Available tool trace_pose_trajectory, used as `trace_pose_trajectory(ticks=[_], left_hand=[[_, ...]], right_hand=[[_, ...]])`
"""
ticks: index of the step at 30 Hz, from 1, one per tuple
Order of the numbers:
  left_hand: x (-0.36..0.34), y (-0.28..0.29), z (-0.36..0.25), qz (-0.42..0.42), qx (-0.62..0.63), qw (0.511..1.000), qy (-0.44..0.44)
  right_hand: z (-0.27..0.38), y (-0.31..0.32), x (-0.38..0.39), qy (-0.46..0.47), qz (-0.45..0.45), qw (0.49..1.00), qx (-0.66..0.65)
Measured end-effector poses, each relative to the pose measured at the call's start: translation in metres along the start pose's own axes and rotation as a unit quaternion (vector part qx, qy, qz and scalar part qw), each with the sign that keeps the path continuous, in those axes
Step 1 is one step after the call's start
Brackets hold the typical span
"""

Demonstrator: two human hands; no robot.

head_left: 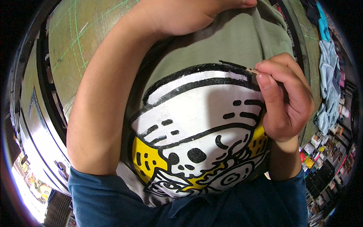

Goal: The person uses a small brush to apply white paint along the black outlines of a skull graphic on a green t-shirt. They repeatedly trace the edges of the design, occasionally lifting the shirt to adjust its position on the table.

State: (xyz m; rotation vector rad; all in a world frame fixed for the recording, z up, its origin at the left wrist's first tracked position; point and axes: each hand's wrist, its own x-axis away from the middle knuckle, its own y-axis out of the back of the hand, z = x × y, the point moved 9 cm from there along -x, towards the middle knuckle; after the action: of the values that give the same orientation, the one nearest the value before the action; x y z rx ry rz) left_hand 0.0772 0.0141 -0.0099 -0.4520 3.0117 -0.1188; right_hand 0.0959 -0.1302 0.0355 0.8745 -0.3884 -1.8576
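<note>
An olive-green cloth garment, probably a T-shirt (227, 41), lies spread out before me. It carries a painted skull picture (181, 109) in white, black and yellow, with thick black outlines. My right hand (285, 94) pinches a slim paintbrush (236, 66) between thumb and fingers. Its dark tip points left, at the upper edge of the black outline; whether it touches the cloth I cannot tell. My left arm reaches across the left side, and my left hand (185, 17) rests at the garment's top. One finger is stretched out there; the rest are cut off by the picture's edge.
A green board with bright grid lines (77, 36) lies under and left of the garment. Beyond its left side is a shiny metal surface (41, 132). Light blue cloths (328, 90) hang at the right, above shelves crowded with small colourful items (314, 151).
</note>
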Motion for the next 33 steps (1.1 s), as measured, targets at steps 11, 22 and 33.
trace_pose_trajectory(ticks=[11, 22, 33], left_hand=[[-0.003, -0.002, 0.005, 0.067, 0.138, 0.987, 0.044], [0.002, -0.002, 0.007, -0.030, 0.095, 0.993, 0.062], [0.000, -0.002, 0.002, -0.026, 0.037, 0.997, 0.059]], right_hand=[[-0.009, 0.014, 0.000, -0.068, 0.017, 0.998, 0.001], [-0.011, 0.008, 0.002, -0.057, 0.023, 0.998, -0.023], [-0.005, 0.009, 0.001, 0.014, 0.027, 0.999, 0.024]])
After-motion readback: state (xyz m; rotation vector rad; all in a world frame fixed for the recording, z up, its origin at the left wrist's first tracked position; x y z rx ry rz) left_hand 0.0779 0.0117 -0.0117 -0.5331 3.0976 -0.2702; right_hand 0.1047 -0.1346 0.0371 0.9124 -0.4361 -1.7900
